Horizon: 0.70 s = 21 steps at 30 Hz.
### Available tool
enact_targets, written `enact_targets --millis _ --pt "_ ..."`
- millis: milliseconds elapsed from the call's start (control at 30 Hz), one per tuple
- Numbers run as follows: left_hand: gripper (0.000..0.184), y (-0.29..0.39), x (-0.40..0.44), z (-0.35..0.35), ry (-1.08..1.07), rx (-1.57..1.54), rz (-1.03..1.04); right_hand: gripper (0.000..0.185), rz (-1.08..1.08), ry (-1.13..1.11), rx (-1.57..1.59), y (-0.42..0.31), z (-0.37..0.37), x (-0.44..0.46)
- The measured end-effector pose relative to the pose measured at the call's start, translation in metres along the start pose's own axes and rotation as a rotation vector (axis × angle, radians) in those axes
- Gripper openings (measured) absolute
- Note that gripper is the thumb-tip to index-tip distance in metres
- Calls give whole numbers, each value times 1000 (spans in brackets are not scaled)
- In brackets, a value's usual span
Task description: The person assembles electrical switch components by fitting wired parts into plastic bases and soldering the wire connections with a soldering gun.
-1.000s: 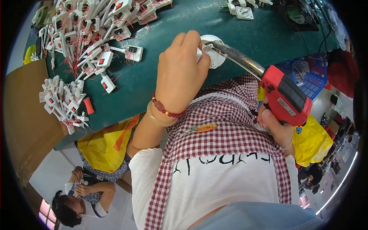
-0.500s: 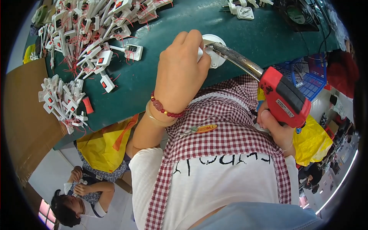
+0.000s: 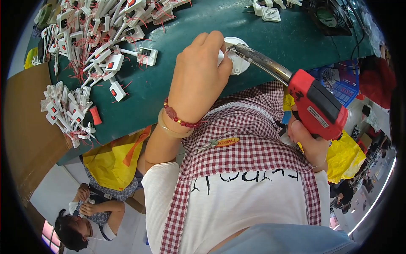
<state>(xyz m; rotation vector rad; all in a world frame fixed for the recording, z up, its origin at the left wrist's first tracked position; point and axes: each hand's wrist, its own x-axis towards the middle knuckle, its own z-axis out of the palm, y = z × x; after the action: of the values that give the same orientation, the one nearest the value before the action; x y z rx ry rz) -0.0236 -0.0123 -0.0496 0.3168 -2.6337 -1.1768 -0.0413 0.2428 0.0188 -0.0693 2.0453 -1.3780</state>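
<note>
My right hand (image 3: 302, 133) is wrapped round the handle of a red and black soldering gun (image 3: 315, 106). Its metal barrel slants up to the left, and the tip reaches the left hand's fingertips. My left hand (image 3: 201, 70), wearing a red bead bracelet and a bangle, is closed in a pinch on a small white plastic part (image 3: 220, 57), mostly covered by the fingers. Beneath the tip and fingers lies a round white holder (image 3: 240, 67) on the green table (image 3: 169, 89). Exactly what the tip touches is too small to tell.
A large heap of white switch pieces with red wires (image 3: 95, 38) covers the table's left, with a smaller pile (image 3: 67, 108) and a red brush (image 3: 95, 115) nearer. White plugs (image 3: 270, 13) lie at the back. A co-worker (image 3: 91, 213) sits at lower left.
The soldering gun's body and my right hand have shifted slightly right and down. My left hand stays nearly in place, still pinching the white part.
</note>
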Motion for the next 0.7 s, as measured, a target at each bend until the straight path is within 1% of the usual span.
enact_targets --millis 233,400,500,700 --pt "10 -1 0 0 -11 -7 -2 29 14 14 16 0 1 0" --pt "11 -2 0 0 -4 -10 3 23 31 -37 -70 -4 0 -2" --pt "11 -1 0 0 -3 -3 3 21 33 -43 -68 -6 1 -2" --pt "11 -1 0 0 -3 -9 10 22 1 -42 -86 -8 4 -4"
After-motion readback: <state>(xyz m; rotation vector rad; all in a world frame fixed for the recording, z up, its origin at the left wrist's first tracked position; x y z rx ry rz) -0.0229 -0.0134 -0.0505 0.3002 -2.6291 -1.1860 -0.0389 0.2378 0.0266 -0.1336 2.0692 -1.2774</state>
